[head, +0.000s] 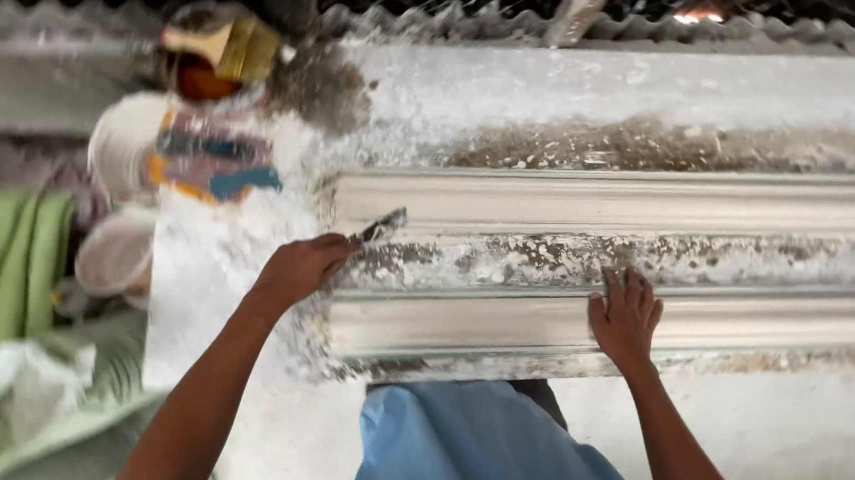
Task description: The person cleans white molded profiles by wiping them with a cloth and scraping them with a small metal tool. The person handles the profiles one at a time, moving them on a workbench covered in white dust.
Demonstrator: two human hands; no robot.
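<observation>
A long white plaster moulding (646, 205) with ridged profiles lies across a plaster-splashed bench, running off to the right. My left hand (301, 267) grips a small flat scraper (379, 226) whose blade rests on the moulding's left end, at the edge of its rough, flaking middle channel (589, 256). My right hand (625, 313) lies flat, fingers together, on the smooth near ridge of the moulding. Both forearms reach in from the bottom over my light blue clothing (462, 448).
Two white buckets (125, 141) (113, 257) sit at the left, with a smeared colourful sack (206, 160) and a brown-filled tin (205, 65) behind. Green sacking (8, 259) lies at far left. Corrugated sheeting (734, 28) borders the bench's far side.
</observation>
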